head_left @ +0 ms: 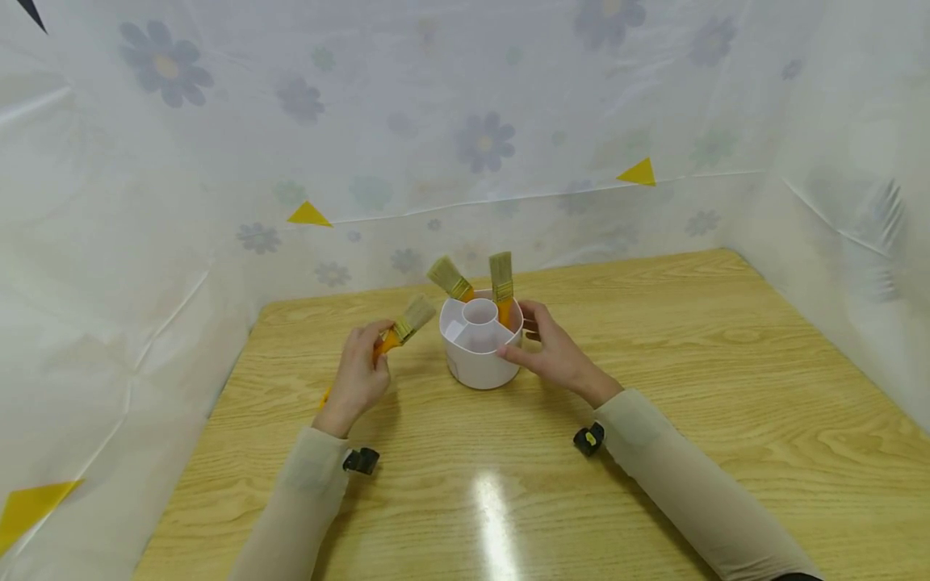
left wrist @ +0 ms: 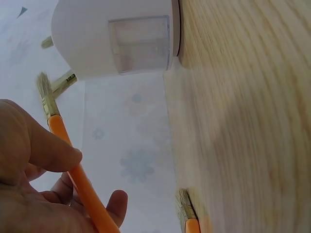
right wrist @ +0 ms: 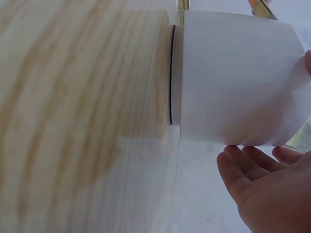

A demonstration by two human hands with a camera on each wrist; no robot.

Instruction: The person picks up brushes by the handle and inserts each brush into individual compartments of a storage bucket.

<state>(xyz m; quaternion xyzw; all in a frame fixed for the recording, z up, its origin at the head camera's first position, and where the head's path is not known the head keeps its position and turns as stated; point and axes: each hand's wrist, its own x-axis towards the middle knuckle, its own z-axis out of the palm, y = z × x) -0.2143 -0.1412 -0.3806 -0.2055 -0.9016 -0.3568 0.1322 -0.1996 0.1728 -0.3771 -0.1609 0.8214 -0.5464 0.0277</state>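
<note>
In the head view my left hand (head_left: 361, 371) pinches a paintbrush (head_left: 412, 317) with an orange handle, bristles up and tilted toward the right. The left wrist view shows the thumb pressed on its orange handle (left wrist: 82, 187). A round white desk organizer (head_left: 483, 367) with a central cup and side compartments stands right of that brush, apart from it. Two more paintbrushes, one leaning left (head_left: 450, 278) and one nearly upright (head_left: 501, 278), stand bristles up in it. My right hand (head_left: 555, 351) grips the organizer's right side, thumb near the front rim and fingers (right wrist: 243, 165) against its wall.
Another paintbrush (left wrist: 185, 206) lies on the table below my left hand. The wooden table (head_left: 690, 347) is bounded by whitish flowered sheeting (head_left: 407, 121) at the back and sides. A small clear drawer window (left wrist: 141, 46) shows on the organizer's side.
</note>
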